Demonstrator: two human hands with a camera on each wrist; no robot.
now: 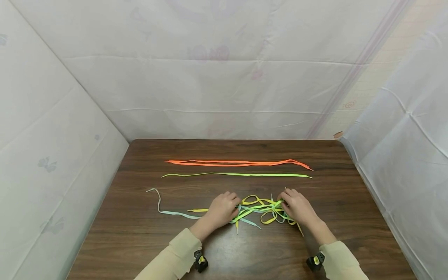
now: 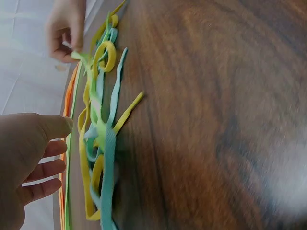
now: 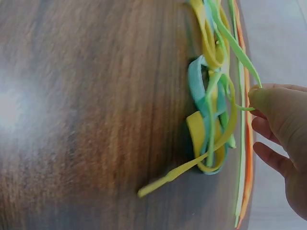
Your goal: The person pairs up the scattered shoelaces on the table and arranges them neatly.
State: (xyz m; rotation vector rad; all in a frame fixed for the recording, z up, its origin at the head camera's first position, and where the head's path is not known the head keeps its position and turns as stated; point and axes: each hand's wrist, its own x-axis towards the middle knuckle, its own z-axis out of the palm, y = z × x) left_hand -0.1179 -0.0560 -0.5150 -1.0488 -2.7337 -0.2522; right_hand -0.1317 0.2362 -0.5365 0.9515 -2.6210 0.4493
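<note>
A loose tangle of yellow (image 1: 269,220), light teal (image 1: 250,223) and neon green (image 1: 246,212) shoelaces lies on the table's near half. My right hand (image 1: 299,206) pinches a green shoelace (image 3: 243,57) between thumb and fingertips at the tangle's right end, pulling part of it up off the pile. Over the left end is my left hand (image 1: 223,210); in the left wrist view its thumb is stretched out and its fingers are loosely bent, with no lace visible between them. A teal lace end (image 1: 159,202) trails out to the left.
Beyond the tangle, one green shoelace (image 1: 238,174) lies straight across the brown wooden table (image 1: 140,245). Farther back are orange shoelaces (image 1: 227,162) laid side by side. White sheeting (image 1: 210,89) hangs behind the table and along both sides.
</note>
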